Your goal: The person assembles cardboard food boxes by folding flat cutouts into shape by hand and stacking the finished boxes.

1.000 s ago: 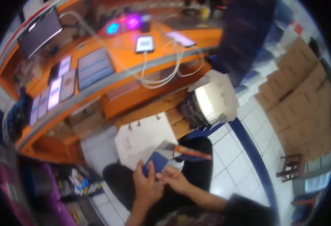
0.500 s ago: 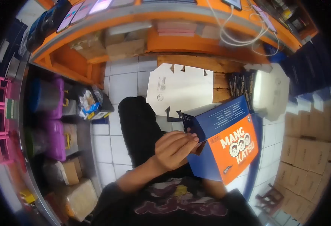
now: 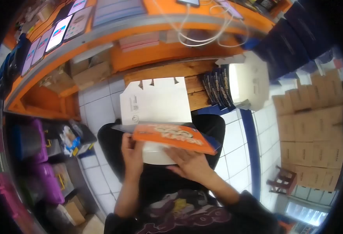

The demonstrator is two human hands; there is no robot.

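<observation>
The printed orange and blue cardboard box (image 3: 171, 137) is tilted over my lap, its orange panel facing up and its lettering smeared by motion. My left hand (image 3: 133, 154) grips the box's left end, with some fingers hidden behind it. Along the near side, my right hand (image 3: 191, 163) lies with its fingers stretched out against the box's underside, by a white flap (image 3: 155, 154). Just beyond the box, a flat white cardboard blank (image 3: 155, 99) with notched edges rests in front of my knees.
Folded dark blue printed cartons (image 3: 218, 89) stand in a row beside more white blanks (image 3: 253, 80). An orange table (image 3: 155, 58) with phones and white cables (image 3: 202, 41) spans the front. Brown boxes (image 3: 312, 132) are stacked at right; purple bins (image 3: 48, 183) sit on the left shelf.
The box has swung left and tipped, so its orange panel now faces up. My right hand, hidden behind it before, has come into view. The camera view has turned to the right.
</observation>
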